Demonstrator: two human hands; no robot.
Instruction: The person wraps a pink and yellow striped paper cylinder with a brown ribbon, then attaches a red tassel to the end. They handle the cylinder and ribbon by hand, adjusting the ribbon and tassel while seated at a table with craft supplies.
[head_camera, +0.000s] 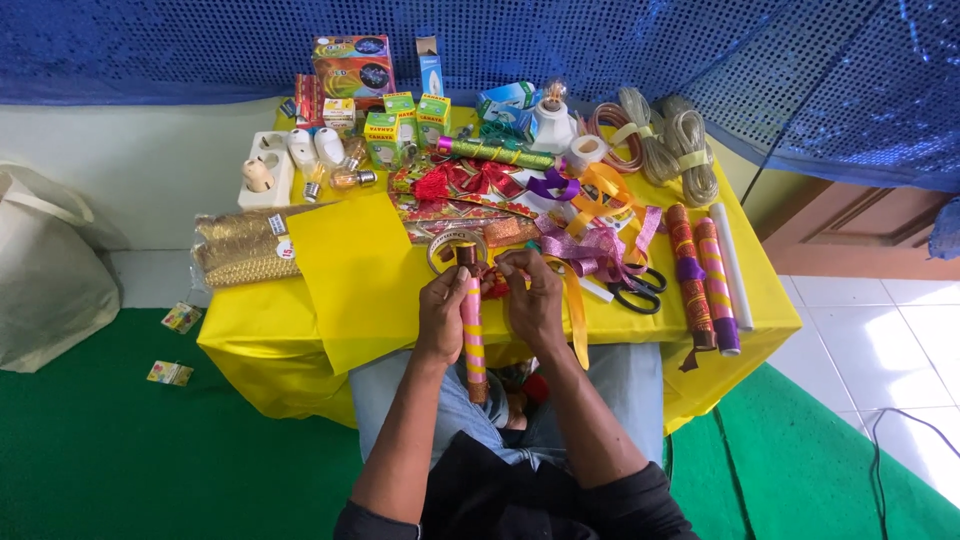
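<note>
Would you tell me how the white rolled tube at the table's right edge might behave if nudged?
The white rolled tube is round and slim, so it would probably roll. It lies near the yellow table's edge, so it might drop off. It looks like rolled paper, so likely light.

At the far edge of the tabletop (250, 330) stands a large multicoloured box (353, 66), with a narrow blue-and-white carton (429, 64) upright just to its right. In front of them sits a row of small green-and-yellow boxes (405, 125), and a teal box (508, 100) lies to their right. A clear bag of gold trim (240, 248) with a small white label lies at the tabletop's left side. Two small yellow printed packets (175, 345) lie on the green floor (120, 450) below.
</note>
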